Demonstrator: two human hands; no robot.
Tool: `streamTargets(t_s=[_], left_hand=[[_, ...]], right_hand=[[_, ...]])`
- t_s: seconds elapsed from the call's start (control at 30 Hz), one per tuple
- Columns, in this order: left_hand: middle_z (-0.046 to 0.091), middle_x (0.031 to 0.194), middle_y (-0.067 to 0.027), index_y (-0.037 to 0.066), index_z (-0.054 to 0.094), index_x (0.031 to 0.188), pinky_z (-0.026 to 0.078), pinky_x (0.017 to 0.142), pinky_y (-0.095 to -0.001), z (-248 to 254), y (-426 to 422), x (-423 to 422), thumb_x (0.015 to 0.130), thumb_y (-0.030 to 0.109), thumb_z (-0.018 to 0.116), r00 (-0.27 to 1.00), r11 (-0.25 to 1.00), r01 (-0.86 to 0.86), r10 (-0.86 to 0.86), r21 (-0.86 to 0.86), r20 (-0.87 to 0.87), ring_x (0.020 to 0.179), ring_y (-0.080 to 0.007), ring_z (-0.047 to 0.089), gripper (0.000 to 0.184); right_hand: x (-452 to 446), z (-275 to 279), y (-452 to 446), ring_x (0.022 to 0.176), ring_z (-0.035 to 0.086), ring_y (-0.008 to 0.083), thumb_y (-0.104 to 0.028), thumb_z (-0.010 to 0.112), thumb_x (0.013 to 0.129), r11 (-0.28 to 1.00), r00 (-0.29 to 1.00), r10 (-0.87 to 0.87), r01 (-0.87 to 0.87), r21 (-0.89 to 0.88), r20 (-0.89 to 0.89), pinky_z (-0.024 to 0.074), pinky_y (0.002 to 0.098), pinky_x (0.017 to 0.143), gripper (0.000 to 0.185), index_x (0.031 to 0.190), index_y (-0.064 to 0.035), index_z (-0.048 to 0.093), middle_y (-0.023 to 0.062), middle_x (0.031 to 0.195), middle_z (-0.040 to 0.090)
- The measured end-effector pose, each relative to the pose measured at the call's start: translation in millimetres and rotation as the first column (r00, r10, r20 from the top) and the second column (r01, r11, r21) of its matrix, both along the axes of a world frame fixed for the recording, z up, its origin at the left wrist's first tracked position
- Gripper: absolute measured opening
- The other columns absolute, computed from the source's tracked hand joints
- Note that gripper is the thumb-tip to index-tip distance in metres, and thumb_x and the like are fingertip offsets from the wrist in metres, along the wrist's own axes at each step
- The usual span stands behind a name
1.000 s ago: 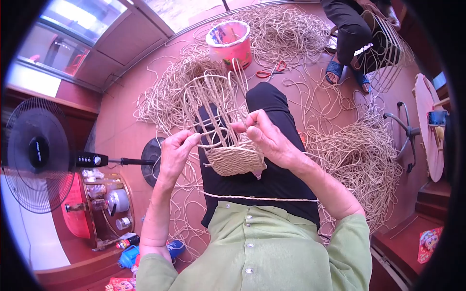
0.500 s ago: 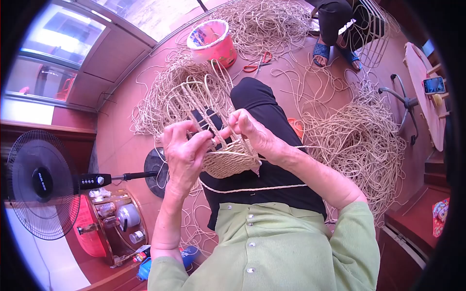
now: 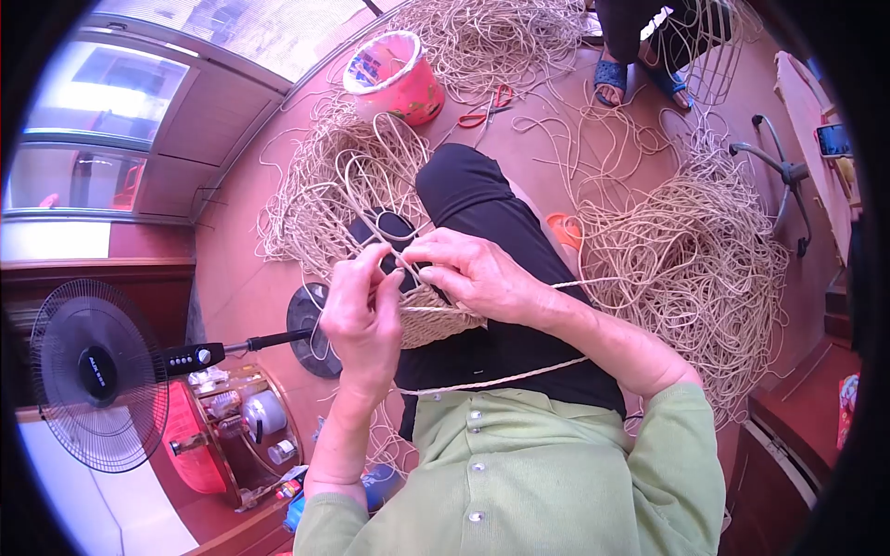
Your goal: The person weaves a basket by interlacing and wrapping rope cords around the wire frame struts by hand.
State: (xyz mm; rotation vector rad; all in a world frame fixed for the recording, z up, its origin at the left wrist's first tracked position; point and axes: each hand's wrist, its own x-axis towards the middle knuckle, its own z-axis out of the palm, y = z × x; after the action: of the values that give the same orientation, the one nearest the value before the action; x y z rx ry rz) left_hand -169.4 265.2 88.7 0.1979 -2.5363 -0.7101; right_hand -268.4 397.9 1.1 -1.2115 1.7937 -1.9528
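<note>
A partly woven basket (image 3: pixel 436 326) of beige twisted cord rests on my lap, with long cord loops rising from its far side. My left hand (image 3: pixel 362 301) is at the basket's left edge, thumb and fingers pinched on a cord strand. Close beside it, my right hand (image 3: pixel 480 275) also pinches cord among the upright strands, its fingertips nearly meeting the left ones. A length of cord (image 3: pixel 519 375) crosses my lap below the basket, and another runs off to the right under my forearm. My hands hide part of the weave.
Big heaps of loose cord (image 3: pixel 686 278) cover the floor to the right, ahead and left. A pink bucket (image 3: pixel 399 88) and red-handled scissors (image 3: pixel 484 113) are ahead. A standing fan (image 3: pixel 97 371) is at left. Another person's sandalled feet (image 3: pixel 610 82) show at the top right.
My right hand has moved down and left, from raised fingers to a pinch beside my left hand. The basket has turned slightly, and its tall strands lean differently. The view has shifted a little.
</note>
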Motion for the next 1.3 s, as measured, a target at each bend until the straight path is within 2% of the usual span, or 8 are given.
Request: streamTargets(t_s=[0.33,0.47,0.5,0.7,0.83,0.93,1.07,1.3], left_hand=[[0.069,0.112,-0.0094,0.005,0.053,0.143,0.043,0.102,-0.0411,12,5,14,0.095,0.009,0.068,0.988,0.995,-0.098,0.099,0.019,-0.12,0.111,-0.0227,0.06,0.051],[0.07,0.11,-0.009,0.006,0.06,0.137,0.043,0.099,-0.0387,5,-26,30,0.096,0.014,0.066,0.988,0.991,-0.122,0.126,-0.055,0.088,0.103,-0.0242,0.063,0.042],[0.071,0.109,-0.0095,0.006,0.061,0.136,0.043,0.099,-0.0388,4,-31,36,0.096,0.014,0.066,0.985,0.994,-0.082,0.092,-0.072,0.145,0.102,-0.0248,0.063,0.041],[0.072,0.116,-0.0144,0.003,0.061,0.138,0.051,0.091,-0.0361,-3,-52,52,0.106,0.026,0.054,0.911,0.908,0.065,-0.223,0.413,0.347,0.106,-0.022,0.067,0.04],[0.072,0.121,-0.0114,-0.003,0.066,0.13,0.051,0.094,-0.0326,-15,-58,44,0.108,0.032,0.051,0.913,0.823,0.155,-0.33,0.546,0.239,0.109,-0.0184,0.066,0.044],[0.072,0.121,-0.0114,-0.002,0.066,0.13,0.051,0.096,-0.0318,-14,-60,36,0.109,0.035,0.049,0.89,0.809,0.117,-0.343,0.576,0.301,0.11,-0.0184,0.066,0.046],[0.072,0.123,-0.0111,-0.001,0.067,0.13,0.048,0.099,-0.0323,-15,-64,31,0.109,0.037,0.048,0.872,0.811,0.131,-0.368,0.57,0.323,0.114,-0.0181,0.064,0.047],[0.073,0.119,-0.0136,-0.003,0.066,0.129,0.051,0.096,-0.0326,-16,-68,35,0.109,0.039,0.049,0.885,0.848,0.124,-0.329,0.515,0.33,0.109,-0.0188,0.066,0.05]], right_hand=[[-16,11,26,0.063,0.066,0.0105,-0.024,0.055,0.104,0.979,0.64,0.184,-0.184,-0.084,0.746,0.052,0.0283,0.056,0.029,0.104,0.0028,0.066,0.0066,0.085,0.066],[-48,-19,84,0.055,0.043,0.0043,-0.014,0.056,0.102,0.647,0.123,0.747,0.095,-0.757,0.654,0.0367,0.0211,0.05,0.012,0.111,-0.0053,0.058,-0.0036,0.08,0.052],[-52,-15,125,0.059,0.044,0.0042,-0.005,0.058,0.099,0.797,0.555,0.443,0.116,-0.592,0.705,0.0389,0.0211,0.05,0.011,0.11,-0.005,0.058,-0.0049,0.08,0.049],[-134,-214,651,0.097,0.066,0.0217,0.005,0.048,0.1,0.298,0.289,-0.938,0.954,0.021,0.19,0.058,0.0305,0.087,0.035,0.134,0.0128,0.05,0.0181,0.113,0.065],[-118,-145,671,0.085,0.061,0.0157,-0.006,0.047,0.103,0.217,0.147,-0.742,0.976,0.026,0.654,0.0549,0.0248,0.074,0.042,0.139,0.0161,0.046,0.0151,0.111,0.063],[-108,-78,336,0.077,0.052,0.0056,-0.012,0.055,0.103,0.859,0.756,-0.398,0.506,-0.078,0.52,0.0452,0.0186,0.064,0.045,0.147,-0.0031,0.049,0.0022,0.106,0.061],[-38,32,87,0.086,0.065,0.0087,-0.022,0.07,0.096,0.858,0.984,0.084,-0.152,0.49,0.158,0.0517,0.0271,0.081,0.018,0.105,-0.0079,0.078,-0.0002,0.091,0.072],[-139,-60,297,0.085,0.061,0.0096,-0.025,0.066,0.099,0.57,0.698,-0.708,0.655,0.496,-0.109,0.0494,0.0291,0.077,0.027,0.108,-0.0019,0.076,0.0026,0.091,0.072]])
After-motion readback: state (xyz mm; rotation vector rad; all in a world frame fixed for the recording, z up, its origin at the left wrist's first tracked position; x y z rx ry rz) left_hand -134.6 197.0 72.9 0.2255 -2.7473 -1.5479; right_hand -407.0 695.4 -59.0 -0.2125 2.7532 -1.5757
